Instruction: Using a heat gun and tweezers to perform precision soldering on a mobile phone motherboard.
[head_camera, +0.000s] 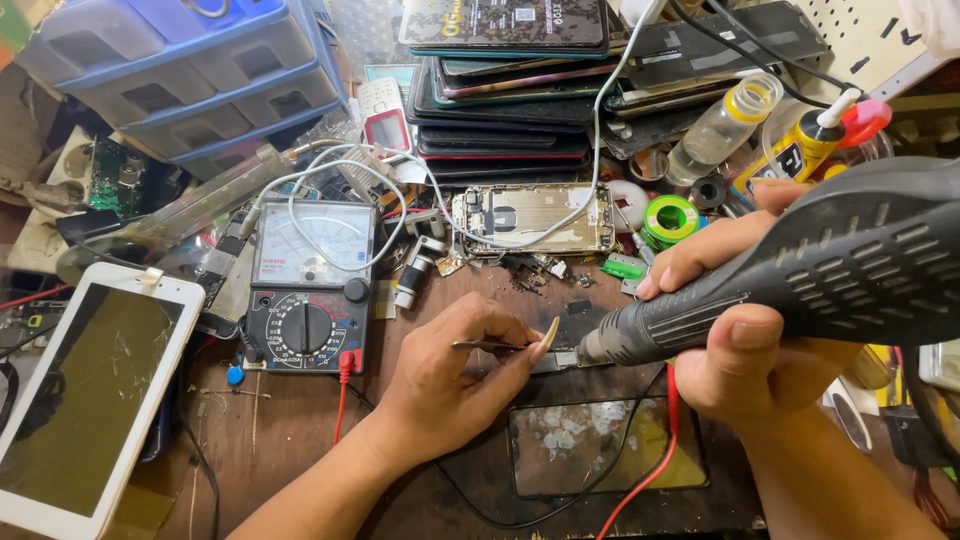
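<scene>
Left hand (445, 375) was pinched shut, thumb and forefinger gripping thin metal tweezers (490, 346) with tips pointing to 3 o'clock. Tweezer tips met a small dark part (558, 358) on the worn brown wooden bench (290, 430); exact contact too small to tell. Right hand (735, 335) was wrapped closed around the grey ribbed handle of a black hot-air tool (800, 275), nozzle aimed to 9 o'clock, just beside the same small part. At 6 o'clock of the hands lay a cracked dark glass phone screen (605, 448), red lead (650, 470) and black cable crossing it. At 9 o'clock of the left hand sat a black analog multimeter with round dial (308, 290). Farther at 9 o'clock, a white tablet with cracked screen (90, 390). At 12 o'clock, an opened silver phone chassis (530, 218), then a stack of dark phones (510, 95). At 1 o'clock, a green tape roll (670, 220), a clear plastic bottle (725, 125), a yellow glue tube (800, 145). At 10 o'clock, far corner, blue plastic drawers (200, 75).
</scene>
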